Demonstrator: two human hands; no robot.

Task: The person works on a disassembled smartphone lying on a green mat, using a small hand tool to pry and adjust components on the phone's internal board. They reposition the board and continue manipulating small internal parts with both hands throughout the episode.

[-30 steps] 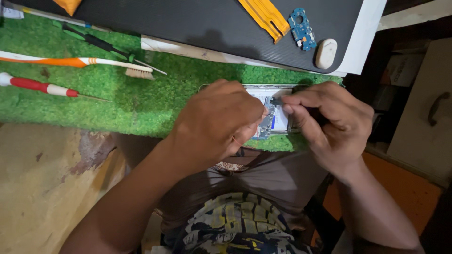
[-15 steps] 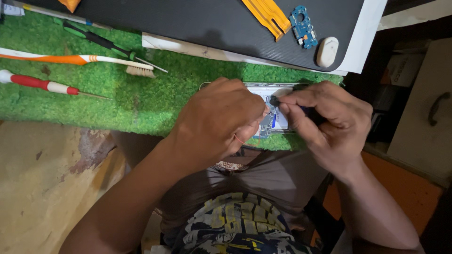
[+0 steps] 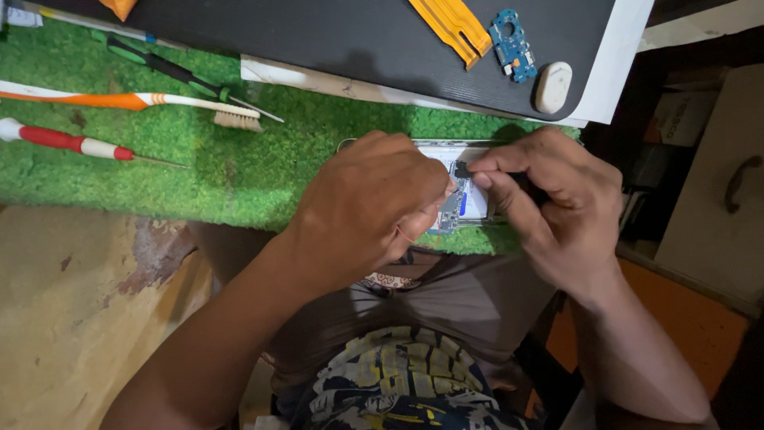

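Head view: we log one opened phone (image 3: pixel 468 185) on the green mat (image 3: pixel 263 159), left hand (image 3: pixel 374 203) cupped over it, right hand (image 3: pixel 549 207) pinching a small dark part (image 3: pixel 461 168) (grip together) above its board.

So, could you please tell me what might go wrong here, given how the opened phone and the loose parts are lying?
1. The opened phone with its exposed circuit board lies at the near edge of the green artificial-grass mat, above the lap; it might slip off.
2. The left hand covers much of the phone, so the right hand pinches a small dark part half unseen.
3. The small blue circuit board and the orange flat ribbon cable lie loose; a sleeve could sweep them away.
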